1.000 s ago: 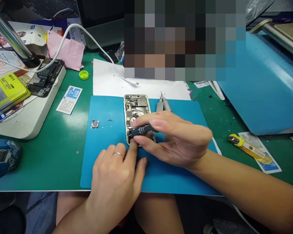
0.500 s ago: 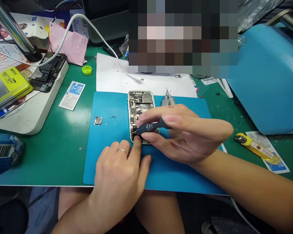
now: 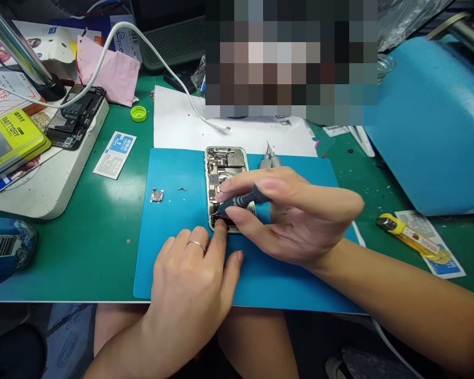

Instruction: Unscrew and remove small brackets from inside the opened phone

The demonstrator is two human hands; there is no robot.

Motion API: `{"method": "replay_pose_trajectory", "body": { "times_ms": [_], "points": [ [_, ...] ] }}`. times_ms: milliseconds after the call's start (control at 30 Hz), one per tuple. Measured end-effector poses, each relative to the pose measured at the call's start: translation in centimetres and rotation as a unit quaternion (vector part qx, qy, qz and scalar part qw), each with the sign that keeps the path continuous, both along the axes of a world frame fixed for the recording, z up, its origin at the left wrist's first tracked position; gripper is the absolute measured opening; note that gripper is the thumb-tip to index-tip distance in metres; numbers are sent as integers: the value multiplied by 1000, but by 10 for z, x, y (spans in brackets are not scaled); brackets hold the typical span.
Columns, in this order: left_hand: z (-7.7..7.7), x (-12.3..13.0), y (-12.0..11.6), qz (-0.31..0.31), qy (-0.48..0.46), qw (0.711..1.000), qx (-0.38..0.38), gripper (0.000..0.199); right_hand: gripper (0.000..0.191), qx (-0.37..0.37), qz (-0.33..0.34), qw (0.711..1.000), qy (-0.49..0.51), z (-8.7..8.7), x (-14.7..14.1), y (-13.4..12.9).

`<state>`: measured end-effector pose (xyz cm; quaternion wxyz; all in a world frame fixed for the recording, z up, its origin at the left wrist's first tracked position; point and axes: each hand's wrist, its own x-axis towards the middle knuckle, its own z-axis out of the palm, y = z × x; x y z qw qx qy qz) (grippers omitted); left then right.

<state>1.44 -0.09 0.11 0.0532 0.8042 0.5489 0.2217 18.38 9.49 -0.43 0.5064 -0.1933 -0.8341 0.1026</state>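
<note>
An opened smartphone [image 3: 226, 166], its inner parts bare, lies on a blue mat [image 3: 174, 226]. My right hand [image 3: 300, 216] pinches a dark screwdriver [image 3: 240, 202] with a ribbed grip and holds it at a slant. Its thin tip points into the lower left part of the phone, though exact contact cannot be made out. My left hand [image 3: 193, 273], with a ring on one finger, rests on the mat. Its index fingertip presses at the phone's bottom end, thumb apart and the other fingers bent. Left of the phone lie a small metal part [image 3: 157, 195] and a tiny dark piece [image 3: 182, 189].
Grey pointed tools [image 3: 269, 159] lie just beyond my right hand. A yellow cutter knife [image 3: 413, 239] is at the right. A white cable [image 3: 158, 50] arches over the back left, ending above white paper [image 3: 174, 123]. Another opened phone [image 3: 77, 116] sits on a white box [image 3: 69, 179].
The whole view shifts slightly left. My right hand and the screwdriver handle tilt a little, while the tip stays in the phone's lower part. My left hand keeps its place on the phone.
</note>
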Motion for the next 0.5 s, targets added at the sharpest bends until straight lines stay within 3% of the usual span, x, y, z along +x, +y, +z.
{"method": "replay_pose_trajectory", "body": {
  "times_ms": [500],
  "points": [
    [1, -1, 3, -2, -15, 1000, -7, 32, 55, 3, -18, 1000, -1, 1, -2, -2]
  ]
}}
